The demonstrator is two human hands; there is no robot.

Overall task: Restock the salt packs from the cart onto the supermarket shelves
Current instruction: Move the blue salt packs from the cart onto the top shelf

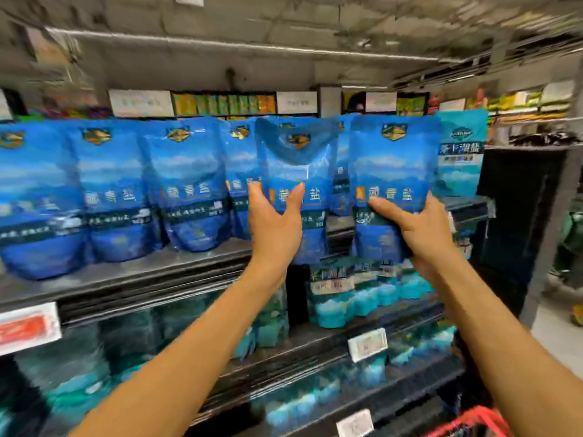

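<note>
Both my arms reach up to the top shelf (132, 275). My left hand (274, 222) holds a blue salt pack (298, 159) from below, thumb and fingers spread around its lower part. My right hand (419, 231) grips a second blue salt pack (394, 165) at its lower edge, thumb across the front. Both packs stand upright at the right end of a row of like blue salt packs (186, 184) on that shelf. The red cart (473, 421) shows only as a rim at the bottom right.
A teal salt pack (460, 152) stands at the shelf's right end. Lower shelves hold several teal packs (334, 298) and white price tags (367, 343). The aisle floor opens at the right, where a person in green (571, 234) stands. A further shelf row lies behind.
</note>
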